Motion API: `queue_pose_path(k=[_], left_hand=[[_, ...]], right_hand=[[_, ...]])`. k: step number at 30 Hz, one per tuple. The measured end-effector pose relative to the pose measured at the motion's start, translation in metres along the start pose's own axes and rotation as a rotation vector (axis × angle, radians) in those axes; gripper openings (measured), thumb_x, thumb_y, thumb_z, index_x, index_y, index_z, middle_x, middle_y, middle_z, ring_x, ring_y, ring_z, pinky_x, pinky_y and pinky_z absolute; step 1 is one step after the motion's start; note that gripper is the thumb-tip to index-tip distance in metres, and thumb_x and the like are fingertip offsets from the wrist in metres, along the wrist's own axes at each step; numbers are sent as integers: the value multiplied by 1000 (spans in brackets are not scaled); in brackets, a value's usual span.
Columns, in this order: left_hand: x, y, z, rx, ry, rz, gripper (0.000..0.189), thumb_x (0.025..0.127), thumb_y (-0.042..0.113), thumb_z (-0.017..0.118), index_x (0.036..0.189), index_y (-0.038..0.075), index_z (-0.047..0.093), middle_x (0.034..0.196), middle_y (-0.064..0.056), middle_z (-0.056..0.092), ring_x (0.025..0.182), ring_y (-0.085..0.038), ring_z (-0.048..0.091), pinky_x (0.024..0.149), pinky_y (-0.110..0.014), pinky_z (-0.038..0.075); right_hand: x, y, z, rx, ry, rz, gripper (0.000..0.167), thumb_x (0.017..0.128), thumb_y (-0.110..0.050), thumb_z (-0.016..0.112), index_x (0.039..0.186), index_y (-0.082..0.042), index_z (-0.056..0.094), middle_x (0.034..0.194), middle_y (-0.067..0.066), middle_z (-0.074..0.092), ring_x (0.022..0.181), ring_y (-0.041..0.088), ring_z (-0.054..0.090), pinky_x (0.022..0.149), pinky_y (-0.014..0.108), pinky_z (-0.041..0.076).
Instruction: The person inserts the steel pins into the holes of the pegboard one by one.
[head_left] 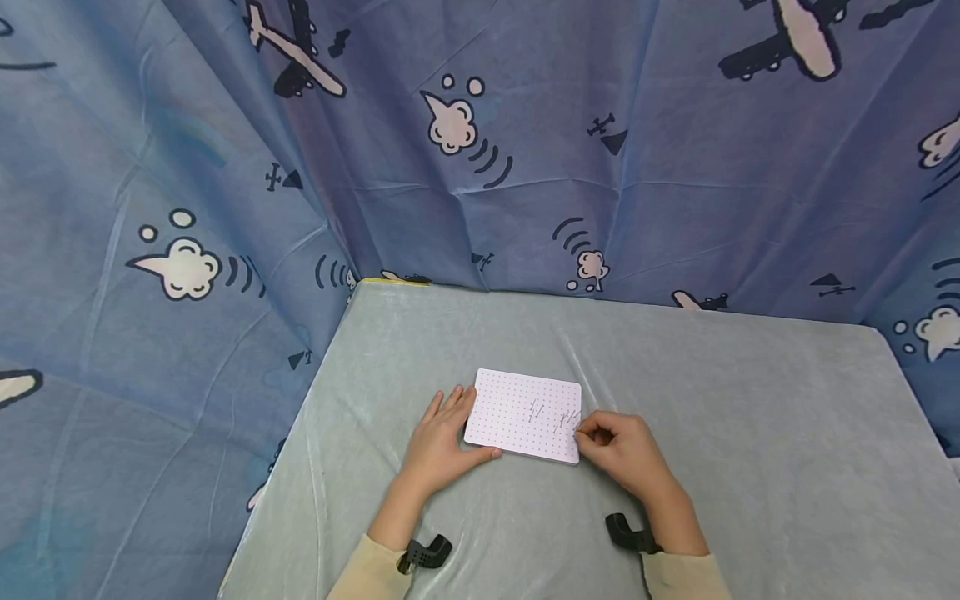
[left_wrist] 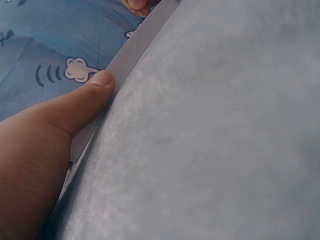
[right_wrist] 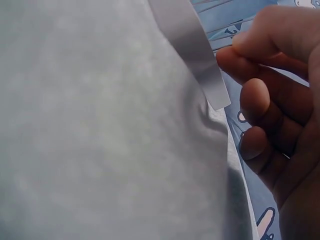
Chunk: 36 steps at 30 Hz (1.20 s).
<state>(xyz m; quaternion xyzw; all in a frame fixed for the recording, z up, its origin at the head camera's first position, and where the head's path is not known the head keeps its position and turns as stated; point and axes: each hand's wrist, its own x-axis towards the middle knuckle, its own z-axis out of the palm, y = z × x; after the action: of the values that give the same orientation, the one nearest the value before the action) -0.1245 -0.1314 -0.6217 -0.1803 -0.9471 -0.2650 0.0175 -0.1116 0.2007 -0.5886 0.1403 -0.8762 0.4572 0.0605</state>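
Note:
A white board (head_left: 502, 408) with rows of small dots lies on the cloth-covered table. Several thin dark sticks (head_left: 536, 411) stand up from its middle and right side. Around the board's left end, my left hand (head_left: 438, 446) steadies it with spread fingers; the thumb (left_wrist: 82, 102) lies straight along the near edge. At the right end, my right hand (head_left: 622, 450) pinches a thin stick between thumb and forefinger, close beside the board's edge (right_wrist: 187, 45). Its other fingers (right_wrist: 255, 100) are curled. Most of that stick is hidden by the fingertips.
Pale grey-green cloth (head_left: 750, 417) covers the table. Behind and to the left hangs a blue curtain (head_left: 525, 167) printed with planes and clouds. A black wrist camera (head_left: 429, 552) sits on the left wrist, and another black camera (head_left: 630, 533) on the right.

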Motion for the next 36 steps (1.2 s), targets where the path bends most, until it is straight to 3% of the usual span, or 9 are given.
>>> queue_pose_path(k=[11, 17, 26, 30, 36], left_hand=[[-1, 0, 1, 1, 9, 5, 117, 83, 76, 81, 168, 6, 42, 169, -8, 46, 162, -18, 34, 139, -38, 11], [1, -2, 3, 5, 5, 2, 118, 83, 78, 80, 168, 6, 41, 169, -9, 46, 162, -20, 34, 139, -40, 12], [8, -4, 8, 0, -7, 0, 116, 84, 77, 80, 168, 6, 43, 169, -8, 46, 162, -20, 34, 139, -41, 13], [11, -4, 9, -5, -14, 1, 116, 84, 76, 80, 168, 6, 42, 169, -8, 46, 162, -20, 34, 139, -41, 12], [14, -6, 13, 3, -20, 5, 116, 85, 77, 79, 168, 6, 41, 170, -8, 45, 163, -20, 32, 139, -40, 11]], right_hand=[[2, 0, 4, -39, 23, -62, 35, 78, 10, 86, 77, -23, 74, 70, -17, 60, 60, 1, 51, 50, 23, 48], [3, 2, 6, -60, 13, -47, 36, 79, 9, 84, 75, -25, 72, 71, -18, 59, 62, 1, 51, 52, 22, 48], [9, 10, 5, -95, 4, -97, 38, 81, 9, 85, 77, -25, 69, 78, -15, 60, 68, 4, 52, 56, 23, 47], [11, 13, 4, -111, -7, -76, 34, 83, 6, 87, 79, -24, 71, 78, -16, 60, 68, 4, 52, 57, 23, 48], [11, 14, -3, -123, -67, 44, 21, 88, -2, 88, 84, -20, 77, 78, -14, 63, 69, 7, 55, 60, 25, 50]])
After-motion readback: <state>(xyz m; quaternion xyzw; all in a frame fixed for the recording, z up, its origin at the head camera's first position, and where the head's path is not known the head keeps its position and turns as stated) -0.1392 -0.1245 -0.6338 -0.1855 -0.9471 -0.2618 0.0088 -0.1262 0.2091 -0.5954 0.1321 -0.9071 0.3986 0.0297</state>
